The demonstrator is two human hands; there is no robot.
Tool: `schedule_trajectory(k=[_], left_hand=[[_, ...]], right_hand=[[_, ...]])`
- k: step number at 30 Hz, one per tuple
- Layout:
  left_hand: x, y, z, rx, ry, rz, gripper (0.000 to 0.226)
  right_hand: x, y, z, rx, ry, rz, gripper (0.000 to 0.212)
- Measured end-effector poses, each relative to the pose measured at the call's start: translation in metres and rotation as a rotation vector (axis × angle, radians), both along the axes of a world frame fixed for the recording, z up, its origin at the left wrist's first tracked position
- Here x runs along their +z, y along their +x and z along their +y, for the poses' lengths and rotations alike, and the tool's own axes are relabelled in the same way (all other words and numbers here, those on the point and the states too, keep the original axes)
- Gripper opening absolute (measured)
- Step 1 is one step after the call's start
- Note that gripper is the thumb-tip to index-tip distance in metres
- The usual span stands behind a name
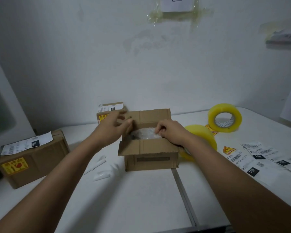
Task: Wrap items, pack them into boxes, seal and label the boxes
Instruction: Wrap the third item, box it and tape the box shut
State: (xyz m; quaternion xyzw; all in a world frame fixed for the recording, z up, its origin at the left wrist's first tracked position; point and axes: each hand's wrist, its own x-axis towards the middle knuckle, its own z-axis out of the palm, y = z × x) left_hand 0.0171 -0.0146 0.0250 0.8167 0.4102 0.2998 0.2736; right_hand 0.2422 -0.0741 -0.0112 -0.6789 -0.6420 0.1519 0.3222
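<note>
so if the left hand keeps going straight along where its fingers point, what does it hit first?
Probably the raised far flap of the open brown cardboard box. The left hand points right and slightly away, fingertips already close to that flap's left end. Depth is unclear; it might pass just in front, over the bubble-wrapped item.

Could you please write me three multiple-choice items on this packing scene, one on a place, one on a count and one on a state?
1. Where do the loose labels lie?
A. right of the open box
B. inside it
C. on the left box

2. How many tape rolls are on the table?
A. one
B. two
C. four

3. What state is the open box in?
A. taped shut
B. flaps open, bubble wrap inside
C. flattened

Answers:
1 A: they lie on the table to its right.
2 B: a near roll and a far roll, both yellow.
3 B: the right hand presses bubble wrap between raised flaps; the left hand is at the left flap.
</note>
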Motion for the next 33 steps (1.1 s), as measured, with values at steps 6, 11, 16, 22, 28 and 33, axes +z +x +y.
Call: schedule_trajectory(k=[6, 11, 16, 22, 28, 33], left_hand=[[-0.01, 0.015, -0.023, -0.241, 0.201, 0.617, 0.06], [-0.024, 0.008, -0.025, -0.316, 0.203, 0.803, 0.105], [-0.014, 0.003, -0.014, -0.387, 0.239, 0.599, 0.055], [0.0, 0.002, 0.018, -0.348, -0.144, 0.197, 0.031], [-0.025, 0.021, 0.031, -0.23, 0.088, 0.157, 0.016], [-0.04, 0.016, 0.029, -0.101, 0.253, 0.153, 0.067]], right_hand=[[-0.008, 0.001, 0.003, -0.039, 0.053, -0.015, 0.022], [-0.013, 0.004, 0.008, -0.075, 0.074, -0.028, 0.028], [0.0, 0.005, 0.0, -0.087, 0.035, 0.086, 0.038], [0.007, 0.03, -0.005, -0.207, 0.094, 0.827, 0.031], [0.004, 0.024, 0.005, -0.343, 0.295, 0.466, 0.024], [0.014, 0.01, 0.023, -0.297, 0.122, 0.562, 0.058]])
